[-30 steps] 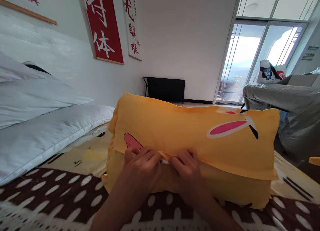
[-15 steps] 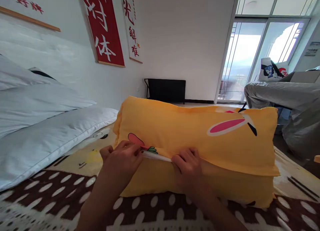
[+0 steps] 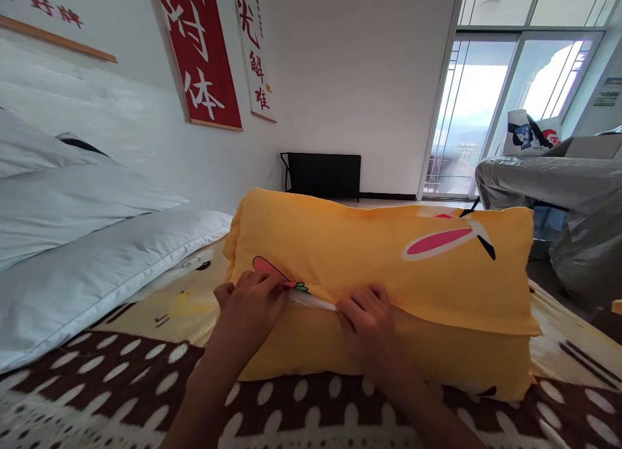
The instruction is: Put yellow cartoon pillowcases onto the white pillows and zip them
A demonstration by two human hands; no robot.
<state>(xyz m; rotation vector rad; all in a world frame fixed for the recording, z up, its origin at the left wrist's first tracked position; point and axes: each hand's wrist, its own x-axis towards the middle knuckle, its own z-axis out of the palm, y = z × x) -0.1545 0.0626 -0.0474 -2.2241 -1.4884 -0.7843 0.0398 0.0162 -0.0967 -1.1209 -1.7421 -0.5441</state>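
A plump yellow pillow in a pillowcase [image 3: 330, 241] stands on its long side in front of me, printed with a pink-and-white rabbit ear and a carrot. Along its near face runs an opening with a strip of white zipper [image 3: 312, 300] showing. My left hand [image 3: 253, 306] is closed on the edge of this opening, near the carrot print; its fingertips are partly hidden. To its right, my right hand [image 3: 367, 322] pinches the fabric at the other end of the white strip. Both wrists come up from below.
White pillows [image 3: 107, 280] are stacked on the left. Underneath lies a brown blanket with white spots [image 3: 299, 391] over a cream patterned sheet [image 3: 194, 313]. A black panel [image 3: 324, 175] stands by the far wall. Grey-covered furniture [image 3: 549, 177] is at the right, near a glass door [image 3: 471, 112].
My left hand has moved a little to the right along the opening, closer to my right hand. The visible white strip is shorter. My right hand stays nearly in place.
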